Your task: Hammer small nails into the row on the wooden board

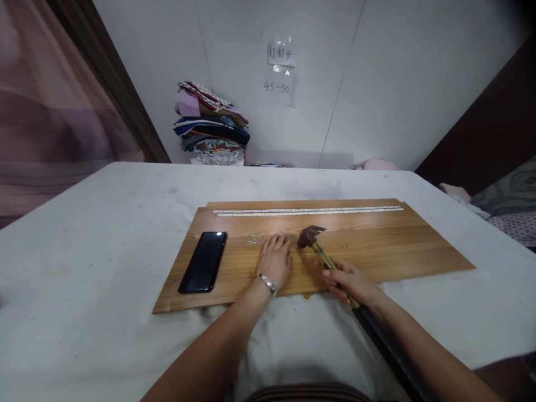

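A claw hammer (310, 239) with a yellow-and-black handle rests its head on a wooden board (377, 245). My right hand (349, 282) is wrapped round the handle near the board's front edge. Just left of the hammer head, my left hand (275, 258), with a bracelet on the wrist, lies on the board with its fingers curled at the tips; whether they pinch a nail is hidden. A few loose nails (253, 238) lie just to the left of that hand. A row of small dark dots marks the board to the right of the hammer head.
A black phone (204, 261) lies on the board's left part. A white measuring strip (310, 211) runs along the board's far edge. The board sits on a white-covered table (84, 251). Folded clothes (211, 125) are stacked against the wall behind.
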`<state>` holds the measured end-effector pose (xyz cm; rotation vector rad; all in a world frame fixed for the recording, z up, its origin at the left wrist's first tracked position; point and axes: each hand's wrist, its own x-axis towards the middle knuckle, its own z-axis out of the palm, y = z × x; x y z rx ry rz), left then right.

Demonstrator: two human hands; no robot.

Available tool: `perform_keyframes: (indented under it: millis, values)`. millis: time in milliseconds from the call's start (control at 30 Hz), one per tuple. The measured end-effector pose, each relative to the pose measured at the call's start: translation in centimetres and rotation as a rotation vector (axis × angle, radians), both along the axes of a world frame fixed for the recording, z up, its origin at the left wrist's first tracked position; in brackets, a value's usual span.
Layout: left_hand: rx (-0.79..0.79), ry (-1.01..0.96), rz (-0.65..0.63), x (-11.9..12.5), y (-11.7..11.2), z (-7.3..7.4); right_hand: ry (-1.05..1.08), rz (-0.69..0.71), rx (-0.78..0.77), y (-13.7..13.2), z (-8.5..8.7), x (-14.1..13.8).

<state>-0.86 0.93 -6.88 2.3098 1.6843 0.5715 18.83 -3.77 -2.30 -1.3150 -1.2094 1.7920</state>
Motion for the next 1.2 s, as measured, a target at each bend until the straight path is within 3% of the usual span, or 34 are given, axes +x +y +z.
perform_keyframes:
  millis: [1200]
  values:
    - [0.012, 0.01, -0.004, -0.08, 0.0, -0.16, 0.016, -0.009, -0.001, 0.09, -0.37, 0.13]
